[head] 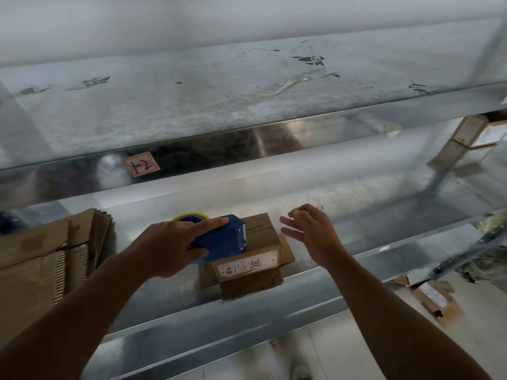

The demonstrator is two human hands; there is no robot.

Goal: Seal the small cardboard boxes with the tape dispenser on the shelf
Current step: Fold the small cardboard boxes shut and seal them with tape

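Left hand (167, 248) grasps the blue tape dispenser (219, 238) on the small box (251, 256) (flaps out); right hand (310, 231) hovers released, right of it.

We record a galvanised metal shelf (356, 204), dull and scuffed. Near the middle of its front edge stands a small cardboard box (255, 259) with a white printed label on its near face. The opened flaps on its near and right sides lie flat on the metal. Left of the box, well apart, lies a worn stack of flattened cardboard (41, 264). Far right and behind the box sit labelled cartons (477, 133); we cannot tell what bears them. Above the box, an upper shelf (164, 111) carries a loose strip of clear tape (293, 83).
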